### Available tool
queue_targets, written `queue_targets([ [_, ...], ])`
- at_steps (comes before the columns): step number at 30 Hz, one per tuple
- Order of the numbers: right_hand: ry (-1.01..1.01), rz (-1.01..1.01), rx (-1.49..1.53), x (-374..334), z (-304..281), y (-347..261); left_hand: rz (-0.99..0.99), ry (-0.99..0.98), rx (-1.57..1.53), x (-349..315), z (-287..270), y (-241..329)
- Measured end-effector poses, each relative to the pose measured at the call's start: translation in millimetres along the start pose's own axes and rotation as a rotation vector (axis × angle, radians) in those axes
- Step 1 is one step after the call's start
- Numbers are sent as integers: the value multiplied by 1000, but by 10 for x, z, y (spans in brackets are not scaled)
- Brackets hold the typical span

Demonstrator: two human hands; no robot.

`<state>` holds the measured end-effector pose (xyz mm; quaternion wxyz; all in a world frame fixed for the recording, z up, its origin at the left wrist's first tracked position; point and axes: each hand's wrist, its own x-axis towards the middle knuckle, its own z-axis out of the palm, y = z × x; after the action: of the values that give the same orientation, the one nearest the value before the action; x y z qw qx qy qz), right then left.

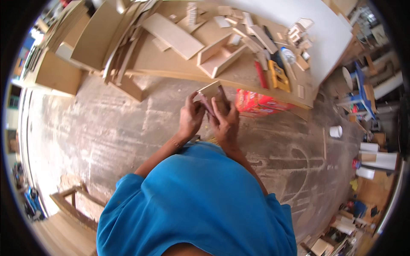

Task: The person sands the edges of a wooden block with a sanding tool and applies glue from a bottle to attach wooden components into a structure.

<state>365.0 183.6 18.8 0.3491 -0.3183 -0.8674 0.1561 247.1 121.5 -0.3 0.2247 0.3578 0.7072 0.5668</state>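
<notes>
Together, left hand [191, 116] and right hand [226, 121], half-curled, grip one pale wooden piece [210, 89]; one yellow tool [279, 77] beyond

A small, pale, flat-faced wooden piece [209, 89] is held tilted between the left hand [190, 117] and the right hand [226, 123], its light face showing. Dark reddish-brown material [206, 103] runs along its near side and right end; fingers partly hide its outline.
</notes>
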Motion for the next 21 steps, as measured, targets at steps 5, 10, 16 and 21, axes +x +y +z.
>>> queue_targets([
  [5, 28, 232, -26, -132, 151, 497, -237, -101, -399, -61, -16, 105],
  [10, 31, 345, -163, -82, 57, 779, -191, -190, -485, 129, 223, -106],
  [16, -30, 456, -242, 265, -9, 1154, -177, -232, -496, 396, 508, 54],
  [21, 70, 248, -285, 799, 85, 1768, -207, -280, -464, 657, 799, -43],
])
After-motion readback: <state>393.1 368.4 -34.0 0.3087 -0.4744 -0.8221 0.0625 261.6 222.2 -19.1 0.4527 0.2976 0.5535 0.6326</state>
